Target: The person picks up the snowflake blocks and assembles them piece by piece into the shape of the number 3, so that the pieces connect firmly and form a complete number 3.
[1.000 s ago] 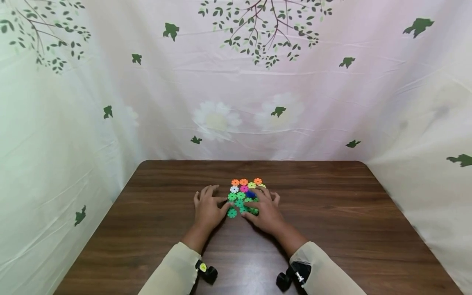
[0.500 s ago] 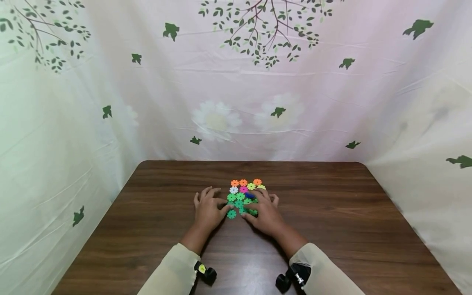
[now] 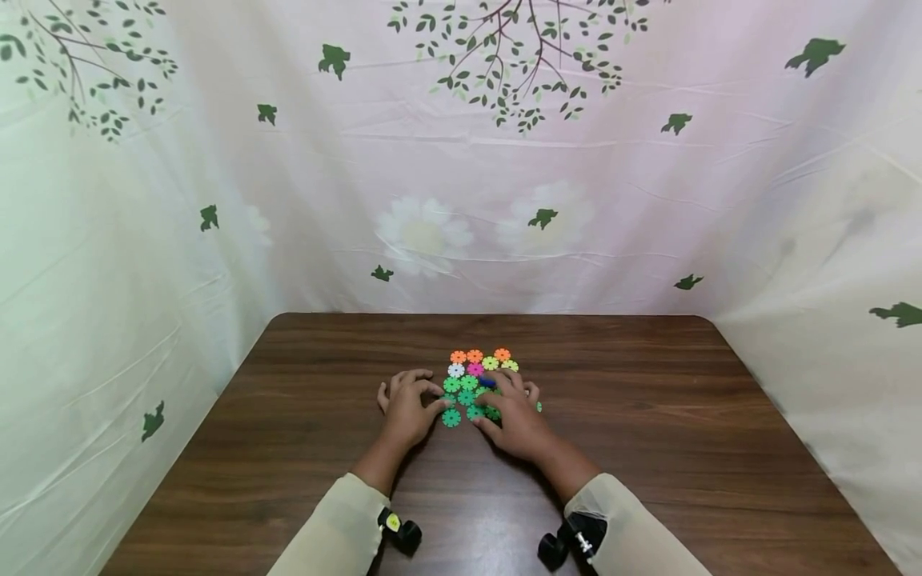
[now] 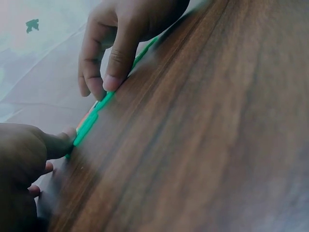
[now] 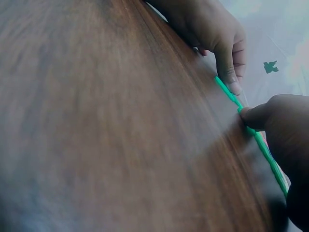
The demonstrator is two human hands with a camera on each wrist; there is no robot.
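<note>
Left hand [image 3: 407, 411] and right hand [image 3: 520, 418] touch the green flower discs [image 3: 467, 397] on the wooden surface [image 3: 648, 440]; whether either grip pinches or only presses cannot be told. Uneven thumb pressure could knock them askew.

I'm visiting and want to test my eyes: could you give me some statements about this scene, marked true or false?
1. The person's left hand and right hand are both at the green discs. True.
2. Thick gloves cover both hands. False: they are bare.
3. Three orange discs show in the head view. True.
4. Those orange discs are the ones nearest the person. False: they lie along the group's far edge.
5. In the head view, the white disc is left of the pink disc. True.
</note>
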